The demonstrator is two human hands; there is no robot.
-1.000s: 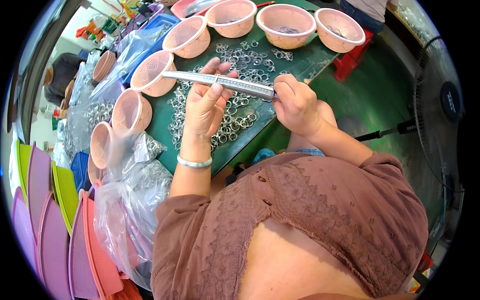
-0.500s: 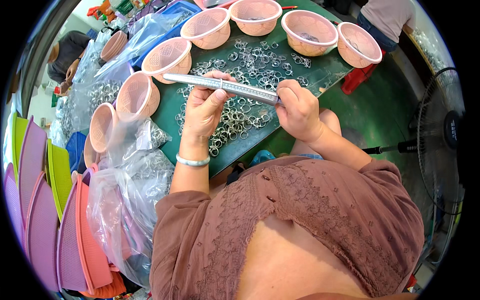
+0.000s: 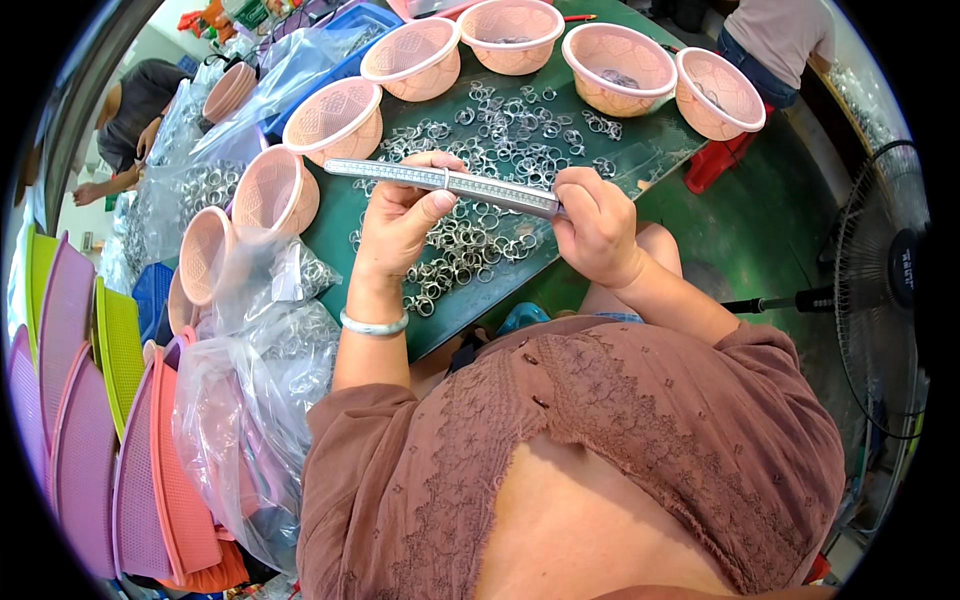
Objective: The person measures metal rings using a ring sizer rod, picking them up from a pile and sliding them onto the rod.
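In the head view, I see the right hand (image 3: 602,228), fingers clamped on the wide end of a tapered silver metal stick (image 3: 505,191); the left hand (image 3: 396,228) pinches a thin silver metal ring (image 3: 446,178) around it. Loose silver metal rings (image 3: 462,256) lie below the stick.

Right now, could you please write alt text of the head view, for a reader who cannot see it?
A person's right hand grips the thicker end of a silver tapered rod; the left hand holds a ring around it. Loose metal rings lie on a green table beside pink baskets.
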